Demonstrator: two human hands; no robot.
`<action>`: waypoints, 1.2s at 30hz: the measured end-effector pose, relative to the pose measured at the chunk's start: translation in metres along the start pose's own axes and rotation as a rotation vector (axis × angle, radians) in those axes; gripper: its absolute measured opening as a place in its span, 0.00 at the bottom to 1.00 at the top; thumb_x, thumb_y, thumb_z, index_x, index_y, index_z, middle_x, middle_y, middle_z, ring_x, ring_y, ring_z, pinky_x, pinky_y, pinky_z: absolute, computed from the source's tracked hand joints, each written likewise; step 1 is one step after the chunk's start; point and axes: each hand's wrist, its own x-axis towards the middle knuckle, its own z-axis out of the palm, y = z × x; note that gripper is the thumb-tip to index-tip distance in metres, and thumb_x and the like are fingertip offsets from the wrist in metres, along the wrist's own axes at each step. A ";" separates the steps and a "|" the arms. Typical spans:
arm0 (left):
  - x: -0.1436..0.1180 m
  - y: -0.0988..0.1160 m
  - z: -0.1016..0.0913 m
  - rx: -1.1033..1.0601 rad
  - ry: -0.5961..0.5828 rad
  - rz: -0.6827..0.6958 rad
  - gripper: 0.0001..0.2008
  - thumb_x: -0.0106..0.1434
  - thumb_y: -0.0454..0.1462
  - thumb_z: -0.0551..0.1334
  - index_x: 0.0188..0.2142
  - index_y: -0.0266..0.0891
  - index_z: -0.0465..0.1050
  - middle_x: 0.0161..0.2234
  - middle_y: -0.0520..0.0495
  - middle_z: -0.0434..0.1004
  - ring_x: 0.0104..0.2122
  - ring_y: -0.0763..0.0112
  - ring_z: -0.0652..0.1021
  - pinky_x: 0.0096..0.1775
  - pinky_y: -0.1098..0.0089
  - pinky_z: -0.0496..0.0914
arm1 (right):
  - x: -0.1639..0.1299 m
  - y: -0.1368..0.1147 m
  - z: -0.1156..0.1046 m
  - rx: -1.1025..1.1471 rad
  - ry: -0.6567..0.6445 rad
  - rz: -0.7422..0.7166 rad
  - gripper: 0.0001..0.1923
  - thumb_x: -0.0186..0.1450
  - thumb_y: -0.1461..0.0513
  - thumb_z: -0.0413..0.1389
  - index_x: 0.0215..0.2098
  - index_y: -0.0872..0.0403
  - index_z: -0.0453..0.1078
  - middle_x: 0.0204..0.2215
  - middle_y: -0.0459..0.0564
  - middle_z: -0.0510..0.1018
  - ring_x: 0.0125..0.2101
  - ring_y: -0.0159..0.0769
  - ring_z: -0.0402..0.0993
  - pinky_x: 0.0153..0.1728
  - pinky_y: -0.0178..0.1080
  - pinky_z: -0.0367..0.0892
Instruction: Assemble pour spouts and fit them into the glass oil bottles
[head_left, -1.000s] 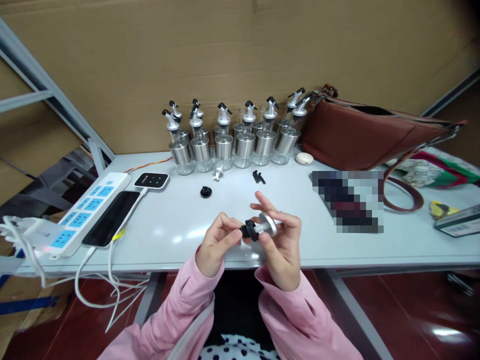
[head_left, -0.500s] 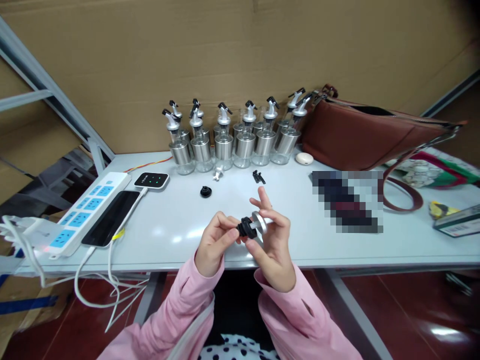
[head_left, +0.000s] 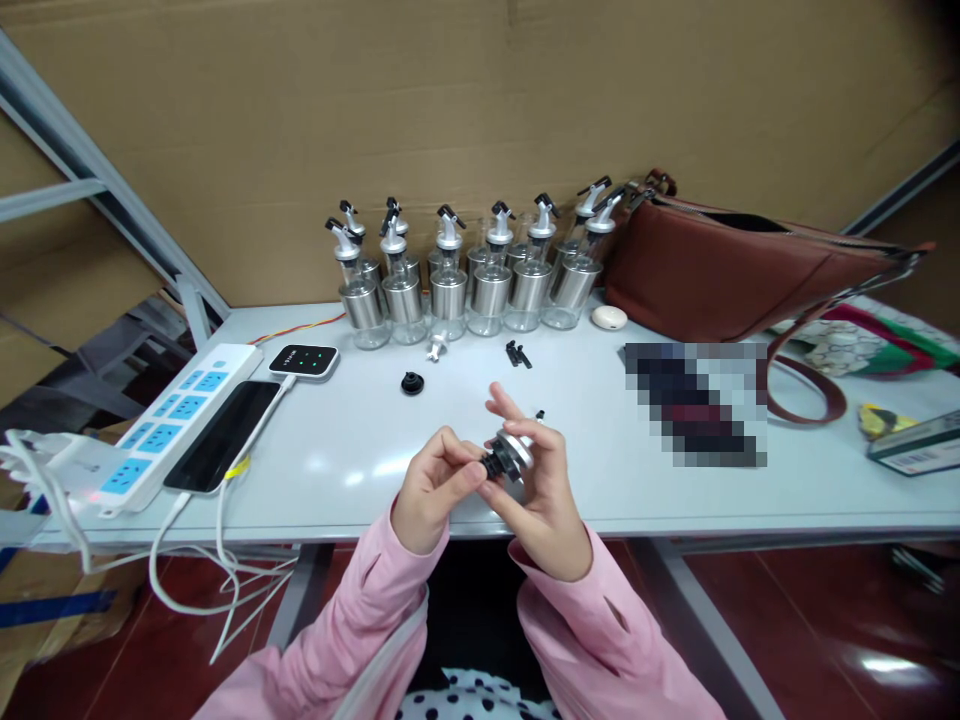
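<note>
Held just above the white worktop [head_left: 675,500], the left hand [head_left: 431,490] pinches a ribbed black rubber stopper [head_left: 493,463] while the right hand [head_left: 541,500] grips the silver metal pourer cap [head_left: 516,447] it meets. This looks like the fitting step: stopper onto cap. Seating it fully would call for a straight, squarely aligned push.

- Along the table's [head_left: 675,500] back edge we see the row of bottles [head_left: 465,285], the bag [head_left: 735,270] right of them.
- At the left edge lie the power strip [head_left: 176,415] and phone [head_left: 223,435].
- Near the front edge, our left hand [head_left: 431,490] and right hand [head_left: 544,500] meet on the pourer cap [head_left: 506,455].
</note>
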 end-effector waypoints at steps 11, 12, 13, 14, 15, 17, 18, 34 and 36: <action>-0.001 0.003 0.004 0.089 0.030 0.068 0.16 0.54 0.41 0.67 0.22 0.37 0.60 0.27 0.51 0.71 0.28 0.71 0.75 0.35 0.69 0.68 | -0.001 -0.002 -0.002 0.028 -0.004 0.067 0.33 0.59 0.69 0.55 0.60 0.44 0.54 0.56 0.52 0.67 0.55 0.40 0.65 0.52 0.44 0.64; 0.000 0.003 0.003 0.098 0.027 0.071 0.16 0.54 0.41 0.67 0.22 0.37 0.60 0.27 0.50 0.71 0.28 0.71 0.75 0.35 0.69 0.67 | -0.001 -0.002 -0.002 0.027 0.000 0.070 0.32 0.59 0.69 0.55 0.59 0.44 0.55 0.56 0.51 0.67 0.54 0.40 0.65 0.52 0.44 0.64; 0.000 0.002 0.003 0.106 0.019 0.075 0.16 0.54 0.41 0.66 0.22 0.37 0.61 0.27 0.50 0.71 0.28 0.72 0.74 0.35 0.69 0.67 | -0.001 -0.002 -0.002 0.026 0.003 0.073 0.31 0.60 0.68 0.56 0.59 0.44 0.56 0.55 0.51 0.68 0.53 0.40 0.66 0.52 0.44 0.64; 0.000 0.002 0.002 0.113 0.009 0.081 0.16 0.54 0.41 0.66 0.22 0.37 0.61 0.27 0.50 0.71 0.28 0.72 0.74 0.35 0.69 0.67 | -0.002 -0.003 -0.003 0.026 0.003 0.075 0.30 0.60 0.68 0.56 0.58 0.44 0.57 0.55 0.51 0.68 0.52 0.40 0.68 0.52 0.44 0.64; 0.000 0.001 0.002 0.118 -0.001 0.089 0.15 0.54 0.41 0.66 0.22 0.37 0.61 0.27 0.50 0.70 0.28 0.72 0.73 0.35 0.68 0.66 | -0.002 -0.004 -0.004 0.027 0.000 0.081 0.30 0.60 0.67 0.56 0.58 0.44 0.58 0.55 0.51 0.68 0.51 0.40 0.68 0.52 0.44 0.65; 0.000 0.001 0.001 0.129 -0.015 0.106 0.15 0.55 0.41 0.65 0.22 0.37 0.61 0.26 0.51 0.69 0.30 0.71 0.72 0.37 0.68 0.66 | -0.002 -0.006 -0.005 0.027 -0.011 0.098 0.29 0.59 0.67 0.57 0.57 0.45 0.59 0.56 0.51 0.68 0.50 0.39 0.70 0.49 0.41 0.67; 0.000 0.001 0.001 0.134 -0.017 0.113 0.15 0.55 0.41 0.65 0.22 0.37 0.61 0.26 0.51 0.68 0.31 0.70 0.72 0.37 0.68 0.66 | -0.002 -0.006 -0.005 0.024 -0.017 0.109 0.28 0.59 0.66 0.57 0.57 0.45 0.60 0.56 0.51 0.68 0.50 0.39 0.70 0.48 0.40 0.67; -0.003 -0.002 0.001 0.242 0.020 0.125 0.15 0.58 0.42 0.62 0.24 0.38 0.59 0.24 0.53 0.61 0.28 0.73 0.66 0.34 0.70 0.61 | -0.001 -0.010 -0.006 -0.112 -0.026 0.147 0.22 0.62 0.60 0.54 0.55 0.51 0.62 0.52 0.54 0.72 0.47 0.42 0.72 0.47 0.44 0.68; -0.003 -0.002 0.000 0.251 0.012 0.122 0.15 0.59 0.42 0.62 0.24 0.38 0.59 0.25 0.53 0.62 0.28 0.73 0.66 0.34 0.70 0.61 | -0.001 -0.010 -0.006 -0.129 -0.015 0.146 0.21 0.62 0.60 0.55 0.54 0.51 0.63 0.50 0.54 0.73 0.47 0.43 0.72 0.47 0.44 0.67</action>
